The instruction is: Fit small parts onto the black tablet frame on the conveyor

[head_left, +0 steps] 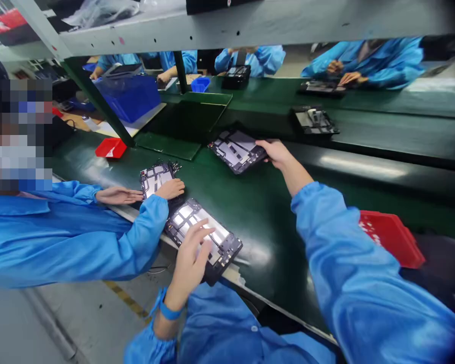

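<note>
1. Left hand (192,258) flat and open, fingers spread on the near frame (202,237); frame lying at the belt's near edge, one corner overhanging. Best kept pressed flat and drawn further onto the belt, away from that edge.
2. Right hand (275,151) stretched forward, fingers closed on the near corner of the far frame (237,150), tilted up off the belt. Grip by the rim only, judging by the exposed parts inside; better lifted level than dragged.
3. Just left of the left hand: a co-worker's hands (144,192) resting flat around a third frame (156,178), close enough to bump; elbows best kept in.
4. Under both hands: dark green belt (258,212), glossy, with glare ahead of the left hand.
5. Right of the right arm: red tray (392,237). Well beyond the co-worker's hands: a second red tray (111,147) and a blue bin (131,96).
6. Ahead of the right hand: another frame (314,121) on a second belt, then more people in blue coats (364,63) at work facing this way.
7. Overhead: grey shelf (250,23) across the top.
</note>
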`<action>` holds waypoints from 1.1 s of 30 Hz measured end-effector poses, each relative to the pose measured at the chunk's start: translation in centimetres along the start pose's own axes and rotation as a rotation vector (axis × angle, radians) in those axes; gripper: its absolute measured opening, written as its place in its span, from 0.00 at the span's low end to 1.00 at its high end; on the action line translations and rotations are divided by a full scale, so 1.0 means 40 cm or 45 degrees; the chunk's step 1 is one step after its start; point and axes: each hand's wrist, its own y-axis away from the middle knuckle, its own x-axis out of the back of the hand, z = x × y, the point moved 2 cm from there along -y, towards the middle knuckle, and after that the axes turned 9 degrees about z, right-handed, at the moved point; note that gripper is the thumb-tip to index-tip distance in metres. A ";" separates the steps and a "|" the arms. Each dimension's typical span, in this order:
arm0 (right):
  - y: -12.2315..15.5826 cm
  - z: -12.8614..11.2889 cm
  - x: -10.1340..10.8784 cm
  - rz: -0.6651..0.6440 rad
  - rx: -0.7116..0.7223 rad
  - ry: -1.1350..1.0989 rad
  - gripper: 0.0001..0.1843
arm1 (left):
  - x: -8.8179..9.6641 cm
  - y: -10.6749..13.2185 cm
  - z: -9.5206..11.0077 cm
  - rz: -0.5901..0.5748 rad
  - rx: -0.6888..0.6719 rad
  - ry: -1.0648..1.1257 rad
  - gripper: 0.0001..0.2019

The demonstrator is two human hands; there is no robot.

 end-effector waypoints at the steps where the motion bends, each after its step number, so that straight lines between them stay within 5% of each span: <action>1: 0.065 0.016 0.033 0.025 -0.023 -0.069 0.14 | -0.015 -0.018 0.019 -0.101 -0.043 0.029 0.15; 5: 0.386 0.136 0.182 0.123 -0.075 -0.346 0.27 | -0.077 -0.083 0.074 -0.413 -0.148 0.074 0.15; 8: 0.652 0.255 0.264 0.246 -0.204 -0.469 0.35 | -0.135 -0.116 0.095 -0.484 -0.118 -0.086 0.13; 11: 0.874 0.352 0.293 0.421 -0.348 -0.497 0.37 | -0.216 -0.125 0.105 -0.543 -0.079 -0.288 0.10; 14: 0.994 0.403 0.292 0.544 -0.407 -0.482 0.37 | -0.310 -0.112 0.109 -0.640 -0.042 -0.493 0.10; 18: 1.002 0.403 0.315 0.376 -0.485 -0.254 0.28 | -0.410 -0.100 0.117 -0.682 -0.050 -0.700 0.10; 23: 0.953 0.344 0.377 -0.009 -0.660 0.407 0.12 | -0.466 -0.141 0.122 -0.657 0.010 -0.877 0.14; 29: 0.927 0.272 0.422 -0.361 -0.547 0.821 0.23 | -0.506 -0.184 0.110 -0.713 -0.064 -0.988 0.13; 33: 0.864 0.234 0.450 -0.230 -0.341 0.870 0.24 | -0.522 -0.177 0.109 -0.715 -0.135 -1.011 0.13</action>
